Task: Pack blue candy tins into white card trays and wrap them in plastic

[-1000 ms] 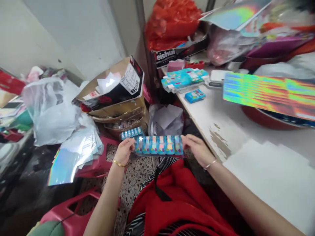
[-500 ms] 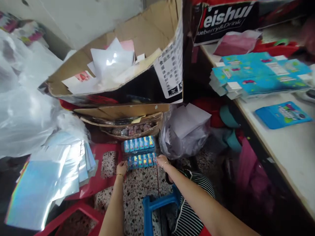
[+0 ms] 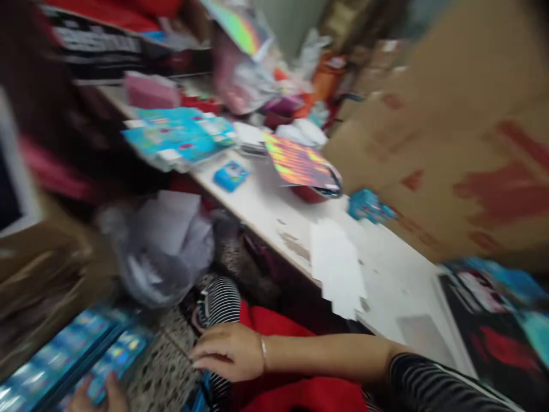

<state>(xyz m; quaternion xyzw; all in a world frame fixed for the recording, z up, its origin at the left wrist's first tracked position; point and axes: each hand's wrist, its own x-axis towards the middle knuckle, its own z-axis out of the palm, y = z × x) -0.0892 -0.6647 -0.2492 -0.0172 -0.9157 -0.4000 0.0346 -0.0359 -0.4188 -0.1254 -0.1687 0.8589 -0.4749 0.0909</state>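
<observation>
At the lower left, a row of small blue packets with shiny fronts lies in a clear holder close to the floor. A second row of blue packets sits just beyond it. My left hand, cut off by the bottom edge and blurred, has its thumb and fingers on the near row. My right hand is over my lap, apart from the packets. Its fingers are loosely bent, the thumb is apart from them, and nothing shows in it.
A white worktable crosses to the right, carrying flat blue cartons, a small blue pouch, a white card sheet and a red bowl under a shiny sheet. A plastic bag and an open carton stand left.
The view has swung right, toward the worktable. My right hand has left the end of the packet row and moved over my lap; my left hand stays at the row.
</observation>
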